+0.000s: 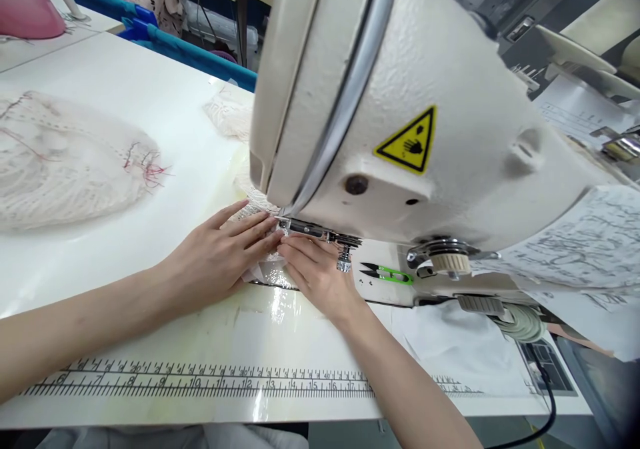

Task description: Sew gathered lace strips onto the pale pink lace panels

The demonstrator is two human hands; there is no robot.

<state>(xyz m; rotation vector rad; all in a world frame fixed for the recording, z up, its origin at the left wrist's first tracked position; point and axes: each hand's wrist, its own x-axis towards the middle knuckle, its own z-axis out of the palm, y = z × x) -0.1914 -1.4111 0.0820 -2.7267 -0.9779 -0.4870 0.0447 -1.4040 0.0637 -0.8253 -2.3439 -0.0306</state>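
Observation:
A white sewing machine point(450, 95) fills the upper middle of the view. Beneath its needle end lies a piece of pale lace fabric point(255, 200), mostly covered by my fingers and the machine head. My left hand point(225, 252) rests flat on this lace, fingers stretched toward the needle area. From the other side my right hand point(320, 275) lies with extended fingers on the fabric, its fingertips close to the left ones. Metal machine parts point(320, 230) pass just above the right fingers. The needle itself is hidden. Green-handled thread snips point(393, 274) lie right of my right hand.
Another lace piece point(75, 169) with red and dark threads lies on the left of the white table point(175, 109). A ruler scale point(225, 382) runs along the front edge. White cloth point(450, 335) and written papers point(590, 242) are at right. A blue bar point(200, 52) borders the back.

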